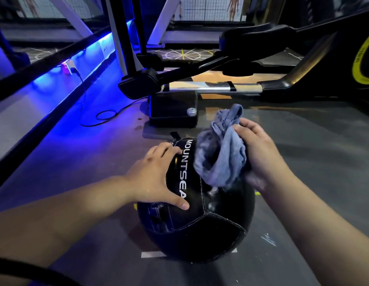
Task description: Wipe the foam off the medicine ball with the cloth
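Gripping crumpled grey cloth (pixel 220 155), stitched black leather-like medicine ball (pixel 200 228)

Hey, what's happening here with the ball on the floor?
A person is cleaning a black medicine ball that sits on the gym floor. Their left hand rests spread on its top to steady it, while the right hand grips a bunched blue-grey cloth at the ball's upper side. A few pale wet-looking patches show just below the cloth.
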### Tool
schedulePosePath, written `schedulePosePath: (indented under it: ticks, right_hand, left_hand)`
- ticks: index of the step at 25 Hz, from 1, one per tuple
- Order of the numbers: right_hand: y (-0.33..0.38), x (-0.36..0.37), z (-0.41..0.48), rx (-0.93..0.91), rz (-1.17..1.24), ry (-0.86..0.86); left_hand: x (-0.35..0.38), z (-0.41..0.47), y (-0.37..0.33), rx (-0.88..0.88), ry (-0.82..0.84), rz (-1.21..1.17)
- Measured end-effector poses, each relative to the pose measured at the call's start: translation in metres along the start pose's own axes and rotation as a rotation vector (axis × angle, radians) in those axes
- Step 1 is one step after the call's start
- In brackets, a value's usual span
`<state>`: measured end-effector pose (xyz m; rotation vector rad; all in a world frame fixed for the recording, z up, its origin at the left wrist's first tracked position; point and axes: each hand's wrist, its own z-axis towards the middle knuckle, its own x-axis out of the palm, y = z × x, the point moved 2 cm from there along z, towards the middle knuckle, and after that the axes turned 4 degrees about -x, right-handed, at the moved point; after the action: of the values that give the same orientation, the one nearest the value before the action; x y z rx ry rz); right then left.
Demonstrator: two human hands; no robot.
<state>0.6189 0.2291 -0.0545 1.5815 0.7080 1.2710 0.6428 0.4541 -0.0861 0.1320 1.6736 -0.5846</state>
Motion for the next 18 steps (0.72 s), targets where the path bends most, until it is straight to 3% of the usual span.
schedulePosePath:
  ticks: [2, 4, 7, 8, 9, 12, 14, 16, 18]
  right_hand:
    - [-0.007, 0.001, 0.003, 0.111, 0.200, 0.000]
    - [-0.019, -0.005, 0.004, 0.026, 0.055, -0.047]
    - [-0.019, -0.029, 0.003, -0.584, -1.025, 0.036]
    - [-0.013, -0.033, 0.002, -0.721, -1.217, 0.097]
    - [-0.011, -0.034, -0.001, -0.739, -1.291, 0.169]
    - [-0.025, -0.023, -0.031, -0.541, -1.295, 0.350]
    - [-0.040, -0.015, -0.050, -0.744, -1.582, 0.457]
    - [-0.037, -0.020, -0.031, -0.920, -1.676, 0.567]
    - [-0.026, -0.021, 0.008, -0.763, -1.613, 0.503]
  left_hand:
    - [0.000, 0.002, -0.002, 0.007, 0.004, 0.012]
    - [0.000, 0.001, -0.004, 0.013, -0.006, 0.010]
    - [0.000, 0.001, -0.007, 0.010, -0.005, 0.002]
    - [-0.001, 0.001, -0.008, 0.010, -0.007, 0.000]
    - [0.000, 0.002, -0.009, 0.011, -0.011, 0.001]
    - [0.000, 0.003, -0.014, 0.021, -0.018, 0.025]
    - [-0.001, 0.002, -0.013, 0.037, 0.009, 0.074]
    - [-0.006, 0.001, -0.010, 0.060, 0.072, 0.131]
    - [-0.010, 0.000, -0.011, 0.108, 0.100, 0.135]
